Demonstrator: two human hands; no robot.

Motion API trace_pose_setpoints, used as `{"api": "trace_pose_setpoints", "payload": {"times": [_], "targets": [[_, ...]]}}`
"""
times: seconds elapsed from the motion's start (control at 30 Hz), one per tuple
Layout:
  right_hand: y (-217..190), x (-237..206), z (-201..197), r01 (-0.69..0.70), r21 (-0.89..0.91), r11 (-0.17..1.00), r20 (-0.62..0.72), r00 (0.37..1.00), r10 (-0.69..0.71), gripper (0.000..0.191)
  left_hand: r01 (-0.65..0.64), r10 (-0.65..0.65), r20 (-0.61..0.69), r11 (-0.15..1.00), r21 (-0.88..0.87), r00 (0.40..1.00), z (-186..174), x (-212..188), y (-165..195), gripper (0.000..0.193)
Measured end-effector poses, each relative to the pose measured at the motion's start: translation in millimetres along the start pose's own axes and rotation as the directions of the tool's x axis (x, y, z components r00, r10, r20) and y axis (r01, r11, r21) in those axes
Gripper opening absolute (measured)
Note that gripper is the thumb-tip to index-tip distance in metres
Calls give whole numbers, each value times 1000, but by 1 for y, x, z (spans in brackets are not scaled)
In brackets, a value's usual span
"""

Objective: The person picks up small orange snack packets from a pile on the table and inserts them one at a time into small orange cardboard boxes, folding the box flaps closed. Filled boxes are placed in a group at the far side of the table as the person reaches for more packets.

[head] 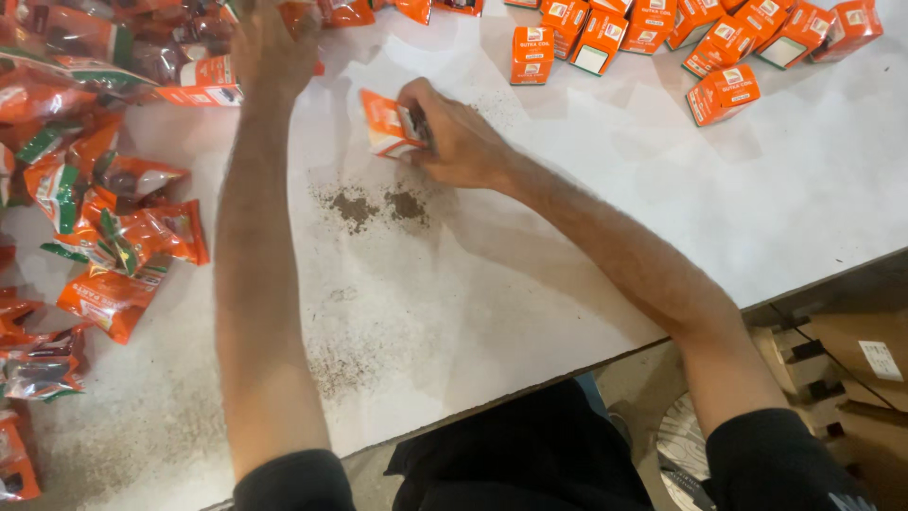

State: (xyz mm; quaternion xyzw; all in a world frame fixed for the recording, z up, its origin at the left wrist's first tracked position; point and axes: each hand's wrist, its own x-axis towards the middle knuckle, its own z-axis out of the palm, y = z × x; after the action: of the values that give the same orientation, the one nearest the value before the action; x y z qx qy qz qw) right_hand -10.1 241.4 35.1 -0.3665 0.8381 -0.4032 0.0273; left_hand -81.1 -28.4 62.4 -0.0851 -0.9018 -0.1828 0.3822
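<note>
Along the left edge of the white table [586, 218] lay a thick heap of orange and green pouches [104, 199], crowding that side from top to bottom and leaving little free surface there. The left hand [274, 47] was stretched far forward to the top of the heap, among the pouches; motion blur hid its fingers, so I could not tell whether they gripped anything.

Just to its right, near the table's middle, the right hand [454, 137] gripped a small orange box [388, 125], fingers clenched around its right end. The box sat tilted, its long axis running roughly from upper left to lower right, its free end pointing left toward the heap. It was held at or just above the surface; which, I could not tell. Just below it two dark patches of powder [378, 205] marked the table, with fainter dust nearer the front edge.

Further right, a row of orange boxes [700, 38] lined the far edge, well apart from the hand. Between them and the near edge the table lay open. Beyond that edge stood cardboard cartons [851, 369].
</note>
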Motion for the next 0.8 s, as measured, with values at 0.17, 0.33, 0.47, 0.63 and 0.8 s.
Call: {"api": "trace_pose_setpoints", "payload": {"times": [0.17, 0.33, 0.47, 0.63, 0.8], "targets": [[8, -17, 8, 193, 107, 975, -119, 976, -180, 65, -36, 10, 221, 992, 117, 975, 1, -20, 16, 37], [20, -20, -1, 66, 113, 991, 161, 983, -84, 68, 172, -113, 134, 760, -627, 985, -53, -90, 54, 38], [19, -18, -7, 229, 150, 962, 255, 931, -262, 74, -228, 126, -224, 821, -524, 967, -92, -152, 96, 44], [13, -26, -5, 314, 131, 940, 289, 895, -340, 68, -432, 428, -106, 803, -411, 897, -96, -169, 126, 50], [8, -34, 3, 301, 177, 937, 205, 920, -334, 87, -330, 362, 32, 879, -344, 932, -88, -162, 135, 48]]}}
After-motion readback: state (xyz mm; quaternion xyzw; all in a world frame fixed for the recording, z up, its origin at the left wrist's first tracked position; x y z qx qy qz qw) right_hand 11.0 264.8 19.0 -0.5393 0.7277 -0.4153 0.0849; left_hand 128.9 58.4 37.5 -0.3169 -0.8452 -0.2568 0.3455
